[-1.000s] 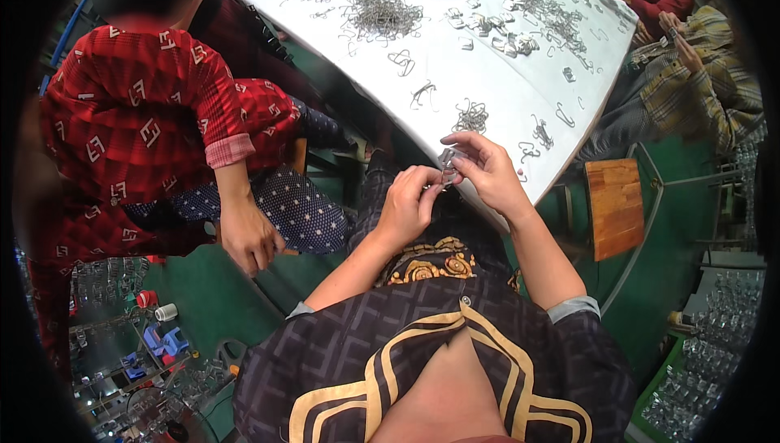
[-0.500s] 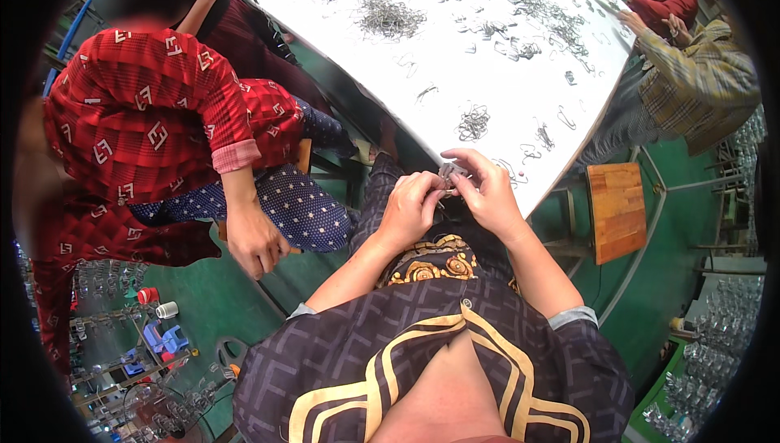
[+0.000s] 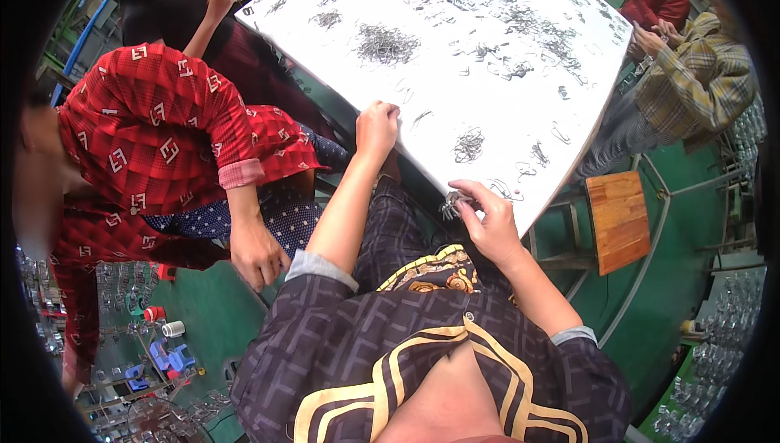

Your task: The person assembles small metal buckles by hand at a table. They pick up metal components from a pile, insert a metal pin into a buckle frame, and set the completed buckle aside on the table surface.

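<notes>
My right hand [image 3: 492,222] is at the near corner of the white table [image 3: 443,151]. Thumb and fingers pinch a small grey metal piece [image 3: 452,206] with thin wire-like prongs, whose exact kind I cannot make out. Stretched forward and to the left, my left hand [image 3: 378,130] is over the table's left edge with its fingers closed together. Whether anything small sits between those fingertips is hidden. Between the hands lies a small pile of bent wire pieces [image 3: 468,146], and a few loose wire pieces [image 3: 511,192] lie right of my right hand.
A larger wire heap [image 3: 388,44] and many scattered metal parts [image 3: 516,57] cover the far tabletop. A person in a red patterned shirt [image 3: 166,130] sits close on my left. Others work around the table. A wooden stool [image 3: 619,222] stands at right.
My left hand has left the metal piece and moved forward-left to the table edge. My right hand still holds the piece, slightly lower in view.
</notes>
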`<state>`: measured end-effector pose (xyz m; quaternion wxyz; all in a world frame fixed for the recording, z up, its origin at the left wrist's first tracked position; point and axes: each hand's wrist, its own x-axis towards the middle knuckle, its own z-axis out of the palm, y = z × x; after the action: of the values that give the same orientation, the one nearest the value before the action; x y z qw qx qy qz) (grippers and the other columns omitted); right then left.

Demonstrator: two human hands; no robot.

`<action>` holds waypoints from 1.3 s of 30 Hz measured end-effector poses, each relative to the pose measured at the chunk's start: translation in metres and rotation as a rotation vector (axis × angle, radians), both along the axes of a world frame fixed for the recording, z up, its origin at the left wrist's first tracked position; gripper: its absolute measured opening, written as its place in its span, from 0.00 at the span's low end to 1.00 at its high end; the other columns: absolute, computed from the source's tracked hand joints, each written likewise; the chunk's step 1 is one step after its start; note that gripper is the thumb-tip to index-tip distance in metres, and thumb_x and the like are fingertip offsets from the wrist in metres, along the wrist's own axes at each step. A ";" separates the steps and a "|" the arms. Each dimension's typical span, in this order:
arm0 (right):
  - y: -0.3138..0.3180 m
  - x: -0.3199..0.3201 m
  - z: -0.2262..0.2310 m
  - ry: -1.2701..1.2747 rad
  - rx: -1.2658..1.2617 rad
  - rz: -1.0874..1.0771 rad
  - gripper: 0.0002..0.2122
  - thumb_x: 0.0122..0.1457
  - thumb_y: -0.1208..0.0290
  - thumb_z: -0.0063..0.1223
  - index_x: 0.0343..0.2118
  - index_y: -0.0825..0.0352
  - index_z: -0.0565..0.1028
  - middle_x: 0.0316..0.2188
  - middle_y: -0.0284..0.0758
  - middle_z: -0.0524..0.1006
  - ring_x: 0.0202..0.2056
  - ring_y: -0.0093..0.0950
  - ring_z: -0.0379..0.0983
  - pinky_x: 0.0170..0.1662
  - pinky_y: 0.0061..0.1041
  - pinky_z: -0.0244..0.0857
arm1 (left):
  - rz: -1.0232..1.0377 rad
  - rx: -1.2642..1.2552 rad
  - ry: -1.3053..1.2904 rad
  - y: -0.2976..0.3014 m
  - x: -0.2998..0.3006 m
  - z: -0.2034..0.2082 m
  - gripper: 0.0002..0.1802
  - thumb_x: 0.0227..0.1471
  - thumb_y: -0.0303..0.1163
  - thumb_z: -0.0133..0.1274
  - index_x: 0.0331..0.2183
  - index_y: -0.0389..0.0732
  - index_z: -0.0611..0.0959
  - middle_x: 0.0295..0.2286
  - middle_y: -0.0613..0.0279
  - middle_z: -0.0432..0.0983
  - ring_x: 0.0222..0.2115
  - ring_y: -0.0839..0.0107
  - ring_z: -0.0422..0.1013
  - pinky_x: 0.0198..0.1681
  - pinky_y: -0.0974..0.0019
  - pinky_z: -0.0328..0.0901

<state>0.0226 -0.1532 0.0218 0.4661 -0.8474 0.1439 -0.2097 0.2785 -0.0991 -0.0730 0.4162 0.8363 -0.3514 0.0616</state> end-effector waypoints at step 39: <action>0.030 -0.076 -0.013 -0.152 -0.051 -0.076 0.15 0.52 0.83 0.50 0.44 0.67 0.72 0.27 0.44 0.77 0.29 0.35 0.77 0.33 0.28 0.71 | -0.548 -0.530 0.737 0.074 -0.169 0.061 0.05 0.51 0.25 0.55 0.32 0.34 0.77 0.27 0.67 0.74 0.27 0.81 0.67 0.31 0.76 0.63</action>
<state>-0.0538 -0.1236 0.0090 0.4455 -0.8346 0.1350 -0.2945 0.1098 -0.0251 -0.0119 0.7100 0.5462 -0.3600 -0.2608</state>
